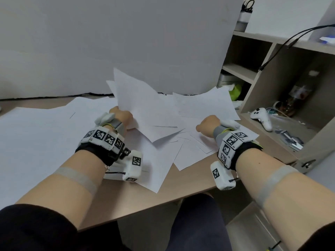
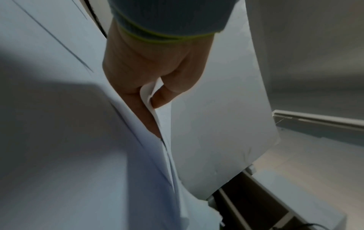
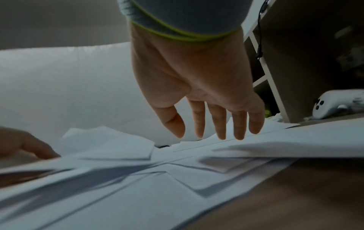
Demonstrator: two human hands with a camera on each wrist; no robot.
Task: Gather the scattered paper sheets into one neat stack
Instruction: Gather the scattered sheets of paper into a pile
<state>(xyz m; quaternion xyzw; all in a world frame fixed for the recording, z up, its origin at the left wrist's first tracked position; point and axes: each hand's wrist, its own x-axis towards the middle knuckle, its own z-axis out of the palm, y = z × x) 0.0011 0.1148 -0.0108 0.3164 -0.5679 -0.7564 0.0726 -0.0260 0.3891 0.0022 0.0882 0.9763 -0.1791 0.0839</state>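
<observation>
Many white paper sheets [image 1: 163,160] lie scattered and overlapping on the wooden desk [image 1: 145,205]. My left hand [image 1: 126,120] grips a few sheets [image 1: 137,98] by their lower edge and holds them raised and tilted over the pile. In the left wrist view the thumb and fingers [image 2: 151,102] pinch the curled edge of these held sheets [image 2: 216,109]. My right hand [image 1: 201,126] is over the right side of the pile. Its fingers [image 3: 201,133] point straight down at the loose sheets [image 3: 138,186] and hold nothing; whether the tips touch the paper I cannot tell.
A large white board [image 1: 126,42] stands along the back of the desk. A shelf unit [image 1: 272,84] rises at the right, with a white game controller [image 1: 262,118] and clutter on its ledge and black cables hanging above. More sheets [image 1: 36,133] cover the desk's left.
</observation>
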